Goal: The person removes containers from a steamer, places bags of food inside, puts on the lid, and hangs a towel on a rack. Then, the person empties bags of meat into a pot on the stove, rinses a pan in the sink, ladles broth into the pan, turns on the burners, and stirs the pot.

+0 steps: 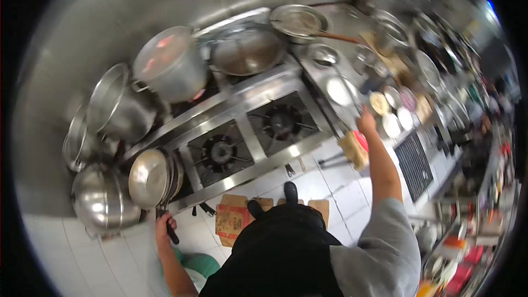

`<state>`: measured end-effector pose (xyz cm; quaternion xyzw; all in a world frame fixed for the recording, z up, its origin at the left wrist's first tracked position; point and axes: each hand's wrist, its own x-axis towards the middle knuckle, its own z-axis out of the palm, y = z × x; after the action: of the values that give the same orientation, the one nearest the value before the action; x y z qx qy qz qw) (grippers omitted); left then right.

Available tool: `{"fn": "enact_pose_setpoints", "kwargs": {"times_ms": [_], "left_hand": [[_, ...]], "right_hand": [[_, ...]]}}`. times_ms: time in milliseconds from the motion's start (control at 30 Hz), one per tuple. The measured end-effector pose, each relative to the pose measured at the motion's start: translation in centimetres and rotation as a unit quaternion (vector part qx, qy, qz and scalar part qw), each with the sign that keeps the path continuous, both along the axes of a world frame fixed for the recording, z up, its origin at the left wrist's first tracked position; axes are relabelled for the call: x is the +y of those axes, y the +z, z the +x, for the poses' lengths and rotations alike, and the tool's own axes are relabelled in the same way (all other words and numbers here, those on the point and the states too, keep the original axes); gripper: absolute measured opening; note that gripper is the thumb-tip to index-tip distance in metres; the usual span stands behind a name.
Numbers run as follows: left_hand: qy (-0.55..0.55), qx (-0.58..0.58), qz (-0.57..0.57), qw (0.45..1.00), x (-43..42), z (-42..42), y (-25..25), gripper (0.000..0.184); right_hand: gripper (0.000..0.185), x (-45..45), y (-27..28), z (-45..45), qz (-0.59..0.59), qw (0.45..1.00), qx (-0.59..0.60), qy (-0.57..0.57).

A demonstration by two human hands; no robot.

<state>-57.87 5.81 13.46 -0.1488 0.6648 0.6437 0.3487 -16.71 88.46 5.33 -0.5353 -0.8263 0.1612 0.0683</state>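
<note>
At the lower left, my left hand (164, 225) is closed round the dark handle of a frying pan (148, 179). This pan stands tilted against several others at the stove's left end. My right hand (366, 121) is closed on the long handle of a ladle (323, 55), whose round bowl rests over the counter right of the stove. Close to the ladle are a white bowl (341, 91) and small containers of ingredients (379, 103). Between my hands lies the gas stove (236, 173), with two bare front burners.
A large steaming stockpot (171, 66) and a wok (247, 52) occupy the back burners. A strainer (297, 22) sits over a basin at the back. Metal pots (121, 104) crowd the left side. Flattened cardboard (234, 220) lies under my feet; a floor drain grate (413, 166) is rightward.
</note>
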Motion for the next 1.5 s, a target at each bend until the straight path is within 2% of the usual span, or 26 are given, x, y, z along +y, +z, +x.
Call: {"fn": "enact_pose_setpoints", "kwargs": {"times_ms": [67, 100, 167, 300, 367, 433, 467, 533, 567, 633, 700, 800, 967, 1033, 1167, 1367, 1500], "left_hand": [[0.043, 0.045, 0.005, 0.998, 2.2, 2.7, 2.2, 0.021], [0.050, 0.062, 0.007, 0.997, 3.6, 3.7, 3.8, 0.021], [0.054, 0.044, 0.029, 0.997, 5.1, 5.1, 6.3, 0.020], [0.045, 0.076, 0.037, 0.995, 8.7, 6.8, 9.5, 0.021], [0.023, 0.078, 0.046, 0.996, 9.8, 6.7, 9.2, 0.022], [0.000, 0.084, 0.044, 0.995, 11.7, 6.2, 9.5, 0.022], [-0.009, 0.081, 0.047, 0.996, 12.2, 5.7, 9.2, 0.022], [-0.045, 0.082, 0.062, 0.994, 13.3, 4.5, 9.2, 0.020], [-0.035, 0.073, 0.072, 0.994, 14.8, 4.2, 10.9, 0.022], [-0.048, 0.065, 0.075, 0.994, 15.9, 2.8, 11.4, 0.025], [-0.070, 0.047, 0.099, 0.992, 16.8, 1.5, 12.5, 0.026], [-0.103, 0.059, 0.099, 0.988, 17.1, 0.1, 12.7, 0.025], [-0.150, 0.071, 0.085, 0.982, 17.3, -1.9, 13.8, 0.025], [-0.151, 0.052, 0.115, 0.980, 17.1, -2.4, 13.8, 0.026], [-0.176, 0.050, 0.141, 0.973, 16.5, -3.3, 12.4, 0.028], [-0.188, 0.030, 0.122, 0.974, 16.1, -5.0, 12.0, 0.026], [-0.194, 0.038, 0.129, 0.972, 15.8, -5.3, 12.0, 0.023]], "right_hand": [[0.081, 1.5, -1.2, -0.7, 0.070, 0.992, 0.065, 0.082], [0.076, 1.7, -0.2, -1.7, 0.029, 0.995, 0.058, 0.075], [0.068, 2.3, 0.7, -3.1, 0.019, 0.997, -0.029, 0.064], [0.056, -0.5, 4.1, -3.0, 0.034, 0.997, -0.016, 0.065], [0.048, -2.9, 5.0, -1.7, 0.101, 0.981, 0.113, 0.121], [0.040, -6.5, 8.8, -2.7, 0.105, 0.955, 0.216, 0.174], [0.036, -8.0, 11.6, -3.4, -0.017, 0.973, 0.182, 0.144], [0.032, -11.6, 15.6, -7.3, -0.162, 0.931, 0.293, 0.143], [0.030, -13.4, 18.1, -9.8, -0.229, 0.899, 0.345, 0.140], [0.035, -16.9, 25.0, -16.5, -0.275, 0.891, 0.305, 0.195], [0.045, -20.4, 31.2, -23.0, -0.262, 0.886, 0.301, 0.237], [0.051, -22.4, 36.0, -31.9, -0.243, 0.890, 0.226, 0.311], [0.055, -24.2, 38.8, -41.8, -0.182, 0.898, 0.076, 0.394], [0.058, -25.4, 39.9, -43.6, -0.149, 0.899, 0.013, 0.412], [0.058, -26.2, 40.7, -45.4, -0.156, 0.901, -0.031, 0.404], [0.058, -28.7, 40.5, -46.9, -0.096, 0.897, -0.064, 0.427], [0.058, -30.6, 41.6, -47.4, -0.127, 0.907, -0.072, 0.396]]}}
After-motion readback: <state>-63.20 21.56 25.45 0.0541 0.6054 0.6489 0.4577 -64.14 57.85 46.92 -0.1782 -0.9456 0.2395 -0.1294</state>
